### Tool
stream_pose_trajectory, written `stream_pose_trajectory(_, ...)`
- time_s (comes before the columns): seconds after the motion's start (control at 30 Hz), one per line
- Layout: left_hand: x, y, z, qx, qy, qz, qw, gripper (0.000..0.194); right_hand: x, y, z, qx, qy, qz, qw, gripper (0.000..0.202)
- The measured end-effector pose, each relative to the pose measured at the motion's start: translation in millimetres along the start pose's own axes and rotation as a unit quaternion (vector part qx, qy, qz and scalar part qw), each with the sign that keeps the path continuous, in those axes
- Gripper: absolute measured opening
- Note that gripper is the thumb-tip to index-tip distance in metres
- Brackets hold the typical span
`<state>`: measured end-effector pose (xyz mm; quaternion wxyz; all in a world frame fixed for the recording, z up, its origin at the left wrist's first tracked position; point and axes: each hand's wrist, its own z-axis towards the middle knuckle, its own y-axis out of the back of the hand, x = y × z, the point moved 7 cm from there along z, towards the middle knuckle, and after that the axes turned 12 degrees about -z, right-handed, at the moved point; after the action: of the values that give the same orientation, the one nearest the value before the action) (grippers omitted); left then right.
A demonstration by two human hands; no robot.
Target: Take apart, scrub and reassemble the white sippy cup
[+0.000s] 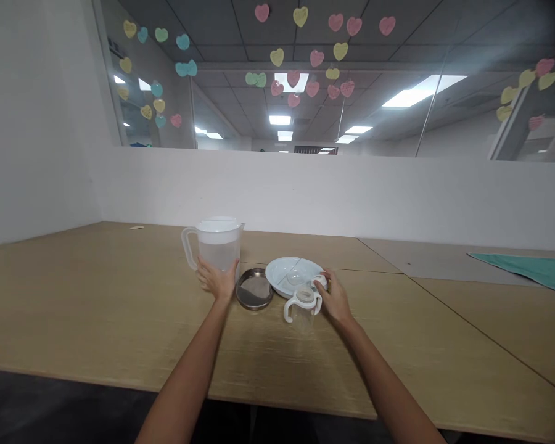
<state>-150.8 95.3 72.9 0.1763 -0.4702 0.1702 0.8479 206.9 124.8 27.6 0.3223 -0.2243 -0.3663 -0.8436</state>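
My left hand (pixel 218 280) is wrapped round the lower body of a clear plastic pitcher (pixel 219 246) with a white lid, which stands upright on the table with its handle to the left. My right hand (pixel 335 297) pinches a small white cap-like piece (pixel 319 282) at the right rim of a pale blue bowl (pixel 277 266). Just in front of the bowl a clear baby bottle (pixel 304 317) with two white handles stands with its top uncovered. A clear piece, hard to make out, lies in the bowl. Between pitcher and bowl is a round shallow metal tray (pixel 254 290).
The wooden table (pixel 97 308) meets a white wall (pixel 282 191) at the back. A green cloth (pixel 536 271) lies at the far right, and a small flat beige piece (pixel 137 227) at the back left. Panel seams cross the tabletop on the right.
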Motion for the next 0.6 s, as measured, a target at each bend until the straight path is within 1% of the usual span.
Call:
stream_pose_trajectory(0.07,-2.0,0.7,0.9,0.009,-0.010,-0.023,1.000,0.109,-1.1,-1.9,0.5,0.003,0.020,-0.024,1.000,0.050)
stream_pose_trajectory(0.13,-7.4,3.2,1.8,0.005,-0.047,-0.029,0.998,0.107,-3.1,-4.9,1.1,0.005,0.041,-0.048,0.998,0.047)
stream_pose_trajectory(0.2,-16.0,6.1,1.7,-0.003,-0.107,-0.017,0.994,0.104,-5.2,-8.2,1.4,0.007,0.058,-0.064,0.996,0.049)
stream_pose_trajectory(0.27,-26.5,6.4,-0.3,-0.001,-0.183,0.002,0.983,0.101,-6.8,-10.5,1.3,0.006,0.065,-0.078,0.995,0.052)
stream_pose_trajectory(0.37,-39.7,1.2,-6.9,0.027,-0.288,0.028,0.957,0.098,-4.9,-10.7,-0.3,0.005,0.071,-0.085,0.994,0.057)
stream_pose_trajectory(0.47,-47.8,-7.0,-17.3,0.065,-0.376,0.048,0.923,0.092,-0.2,-4.8,-2.1,-0.008,0.065,-0.075,0.995,0.059)
stream_pose_trajectory(0.53,-50.5,-12.2,-24.5,0.089,-0.422,0.059,0.900,0.086,1.4,1.8,-2.5,-0.025,0.043,-0.069,0.996,0.060)
stream_pose_trajectory(0.6,-51.6,-16.0,-29.8,0.109,-0.450,0.064,0.884,0.083,2.2,8.0,-2.6,-0.040,0.017,-0.065,0.997,0.061)
